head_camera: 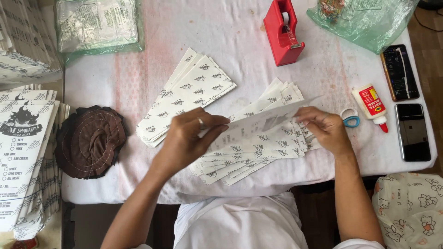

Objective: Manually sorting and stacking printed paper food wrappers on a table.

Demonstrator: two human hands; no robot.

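Note:
My left hand (191, 138) and my right hand (323, 127) together hold one flat white paper sheet (263, 121) by its two ends, just above a fanned pile of white paper sleeves with a leaf print (263, 150). A ring shows on a left finger. A second, neater stack of the same printed sleeves (189, 94) lies to the upper left of the hands on the white table cover (138, 74).
A red tape dispenser (282, 32) stands behind the piles. A glue bottle (372, 105), blue-handled scissors (350, 119) and two phones (412, 131) lie at right. A brown round cloth (90, 140) and printed paper stacks (23, 152) sit left. Plastic bags (97, 25) lie at the back.

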